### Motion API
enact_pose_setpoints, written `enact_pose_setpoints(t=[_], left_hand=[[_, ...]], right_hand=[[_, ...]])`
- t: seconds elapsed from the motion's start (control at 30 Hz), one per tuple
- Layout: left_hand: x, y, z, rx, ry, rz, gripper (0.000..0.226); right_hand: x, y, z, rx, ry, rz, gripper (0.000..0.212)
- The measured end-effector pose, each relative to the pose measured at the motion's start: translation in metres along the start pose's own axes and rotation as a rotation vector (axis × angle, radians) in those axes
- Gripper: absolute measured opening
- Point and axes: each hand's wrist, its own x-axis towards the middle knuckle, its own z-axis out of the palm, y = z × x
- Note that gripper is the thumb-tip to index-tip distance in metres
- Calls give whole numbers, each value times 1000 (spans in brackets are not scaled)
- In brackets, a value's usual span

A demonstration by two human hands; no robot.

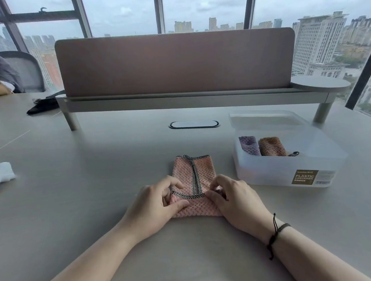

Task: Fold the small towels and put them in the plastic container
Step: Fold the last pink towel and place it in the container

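Left hand (pixel 156 205) and right hand (pixel 234 199) pinching the near edge of the pink towel (pixel 193 177) on the desk (pixel 93 169), mid-fold — purple towel (pixel 249 145) and brown towel (pixel 271 146) already rolled inside the plastic container (pixel 293 171) just to the right, pink one left to finish and stow.

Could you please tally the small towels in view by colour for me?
Pink towel, on the table under both hands: 1
Purple towel, in the plastic container: 1
Brown towel, in the container: 1
Total: 3
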Motion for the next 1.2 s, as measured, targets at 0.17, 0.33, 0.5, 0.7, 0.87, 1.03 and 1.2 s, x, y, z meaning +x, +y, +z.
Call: enact_pose_setpoints(t=[0.17, 0.33, 0.5, 0.7, 0.87, 1.03, 1.2], left_hand=[[-2, 4, -1, 128, 28, 39, 32], [-2, 13, -4, 296, 133, 277, 17], [-5, 18, -2, 288, -80, 490, 26], [-7, 14, -4, 255, -245, 378, 44], [-6, 7, -3, 78, -324, 257, 52], [-6, 8, -8, 17, -257, 177, 50], [-6, 8, -9, 56, -198, 129, 48]], right_hand=[[-1, -5, 3, -115, 17, 11, 25], [-5, -5, -2, -190, 148, -83, 27], [-8, -7, -2, -185, 235, -402, 11], [-10, -1, -8, -62, -104, -360, 34], [-10, 1, -8, -75, -106, -332, 37], [-6, 5, -7, -157, -76, -291, 38], [-4, 7, -7, -158, -19, -295, 29]])
